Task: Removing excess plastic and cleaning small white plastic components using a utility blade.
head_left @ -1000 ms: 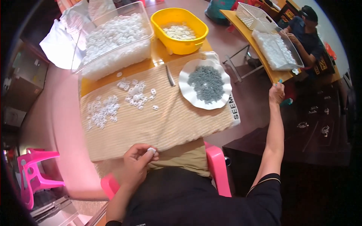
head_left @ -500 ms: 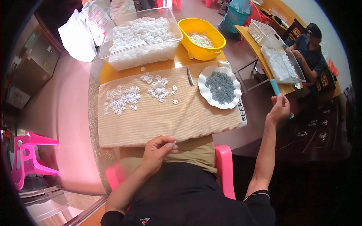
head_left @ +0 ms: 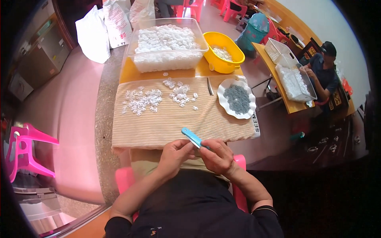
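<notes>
My right hand (head_left: 217, 155) is closed round a slim light-blue tool (head_left: 189, 135) with a pale, blade-like strip along its side; it looks like a folding knife. My left hand (head_left: 174, 156) is closed in a pinch against the near side of the tool, and whatever its fingertips hold is too small to make out. Both hands are over my lap, at the front edge of the ribbed tan cloth (head_left: 158, 129). On the cloth lie two loose groups of small white two-holed plastic pieces (head_left: 143, 101). To their right is a white wavy-rimmed plate (head_left: 223, 108) heaped with tiny grey parts (head_left: 237, 99).
A dark, slim rod (head_left: 210, 86) lies beside the plate. Behind stand a clear bin (head_left: 166, 61) full of white pieces and a yellow tub (head_left: 224, 66). White sacks (head_left: 92, 35) and a pink stool (head_left: 27, 152) are at left. A co-worker (head_left: 323, 67) sits at a table at right.
My right hand has come in from far right with the blue tool and now meets my left hand over my lap. The view has shifted, so the table sits further right and lower.
</notes>
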